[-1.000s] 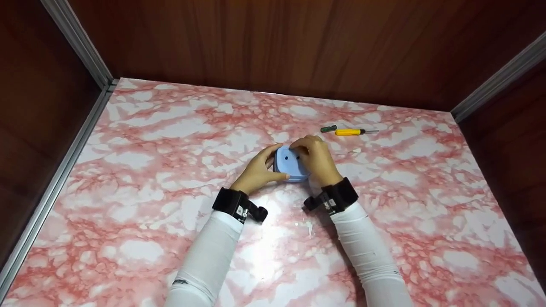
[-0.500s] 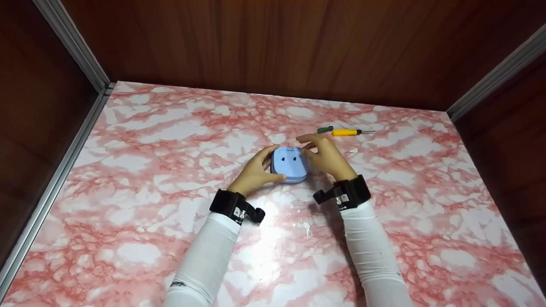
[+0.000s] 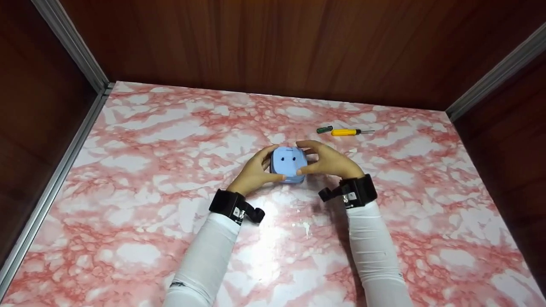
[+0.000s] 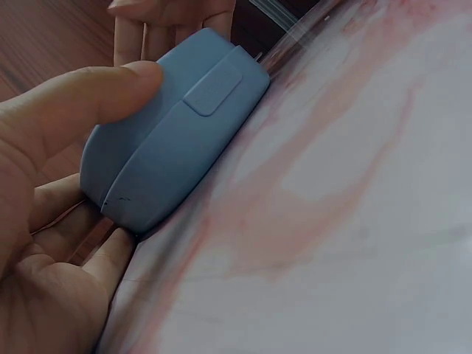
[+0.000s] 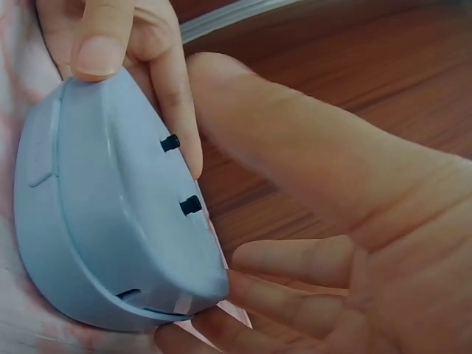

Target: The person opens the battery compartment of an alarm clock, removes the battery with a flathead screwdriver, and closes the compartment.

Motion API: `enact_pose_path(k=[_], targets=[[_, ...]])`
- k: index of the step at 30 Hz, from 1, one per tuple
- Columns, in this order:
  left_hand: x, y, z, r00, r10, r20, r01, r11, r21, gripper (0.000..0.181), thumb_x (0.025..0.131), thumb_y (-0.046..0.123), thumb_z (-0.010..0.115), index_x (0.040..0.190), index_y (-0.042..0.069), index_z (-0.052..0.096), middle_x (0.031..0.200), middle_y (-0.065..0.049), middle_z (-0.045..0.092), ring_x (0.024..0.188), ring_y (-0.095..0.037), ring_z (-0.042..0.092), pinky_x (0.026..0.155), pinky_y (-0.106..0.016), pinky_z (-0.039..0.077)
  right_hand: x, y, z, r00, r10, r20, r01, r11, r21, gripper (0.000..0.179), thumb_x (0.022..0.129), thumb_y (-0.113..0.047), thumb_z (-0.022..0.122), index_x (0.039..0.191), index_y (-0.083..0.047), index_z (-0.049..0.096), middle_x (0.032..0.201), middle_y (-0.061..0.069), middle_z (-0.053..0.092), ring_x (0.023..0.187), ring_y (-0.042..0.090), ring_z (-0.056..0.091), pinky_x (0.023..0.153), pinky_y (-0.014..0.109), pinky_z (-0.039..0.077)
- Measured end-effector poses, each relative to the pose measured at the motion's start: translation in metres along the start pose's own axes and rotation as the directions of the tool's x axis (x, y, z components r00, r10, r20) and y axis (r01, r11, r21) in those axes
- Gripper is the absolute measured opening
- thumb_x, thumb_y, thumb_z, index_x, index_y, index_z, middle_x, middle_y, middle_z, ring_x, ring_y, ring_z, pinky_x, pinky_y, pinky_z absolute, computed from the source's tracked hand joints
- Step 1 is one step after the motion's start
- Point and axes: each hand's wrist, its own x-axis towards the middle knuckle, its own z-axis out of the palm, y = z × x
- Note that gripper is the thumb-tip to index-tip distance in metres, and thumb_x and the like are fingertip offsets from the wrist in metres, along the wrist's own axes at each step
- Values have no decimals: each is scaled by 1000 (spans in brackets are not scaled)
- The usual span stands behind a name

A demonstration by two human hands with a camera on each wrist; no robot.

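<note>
A light blue case (image 3: 290, 166) with rounded corners lies on the table, two small black screws (image 5: 191, 206) standing up from its top face. A seam runs round its side, with a raised tab (image 4: 214, 90) on the near side. My left hand (image 3: 251, 175) grips the case from the left, thumb over the near edge and fingers round the far side. At the right end is my right hand (image 3: 330, 161): its fingers (image 5: 287, 302) lie loosely along the side of the case, and its thumb reaches over the top. The underside of the case is hidden.
Beyond the right hand lie a yellow-handled screwdriver (image 3: 344, 132) and a short dark green piece (image 3: 324, 129). Dark wood panels (image 3: 273, 47) with metal corner strips enclose the pink-and-white marbled table (image 3: 149, 204) at the back and sides.
My right hand has drawn back from the top of the case, uncovering both screws, then moved to its right side with the thumb over the near corner. The left hand keeps its grip.
</note>
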Motion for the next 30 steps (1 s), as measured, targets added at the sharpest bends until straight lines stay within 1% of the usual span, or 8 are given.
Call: enact_pose_path(k=[4,7,9,14,21,26,30], targets=[[0,0,0,1000,9,4,-9,1000,-14,94,78,2,86,157,13,37,160,-8,35,147,-25,35,111,-23,42,-1,-3,2,999,21,36,-18,998,-60,92,80,-20,88,156,-6,37,157,17,39,142,37,40,114,50,42],[0,0,0,1000,20,3,-20,1000,-20,94,78,1,86,157,11,37,159,-8,36,147,-25,36,111,-23,42,0,-6,4,999,28,37,-24,994,-104,93,79,-17,88,156,-7,37,157,18,38,142,37,40,113,49,43],[0,0,0,1000,20,1,-20,1000,-11,93,78,2,86,157,11,37,159,-7,36,147,-24,36,112,-22,41,0,-8,5,999,19,32,-15,992,-123,92,79,-15,88,155,-5,38,157,19,38,142,37,41,113,48,44],[-1,0,0,1000,8,-14,-8,1000,0,93,77,3,87,156,14,39,161,-5,35,146,-24,37,111,-22,41,-1,-9,6,1000,-3,16,5,987,-159,89,79,-14,88,153,-2,40,154,20,42,140,37,43,112,48,45],[-1,0,2,999,5,-50,-6,1000,-26,94,74,-2,88,155,14,43,159,-5,38,144,-24,41,109,-21,44,-1,-8,5,1000,-16,12,18,981,-193,89,79,-19,89,153,-3,42,154,17,44,141,35,43,111,47,46],[-1,0,4,997,-2,-71,1,1000,-11,94,73,6,91,154,15,45,159,-7,40,141,-24,45,107,-22,46,-3,-6,1,1000,-22,4,22,981,-195,86,78,-20,89,151,-3,46,152,14,48,139,32,46,110,45,47],[-2,0,4,995,-11,-99,10,1000,-9,90,74,18,93,152,16,48,156,-7,44,141,-25,46,107,-22,46,-6,-5,-2,999,-54,-5,53,986,-157,77,82,-22,86,148,-4,50,151,13,50,137,31,49,109,43,48]])
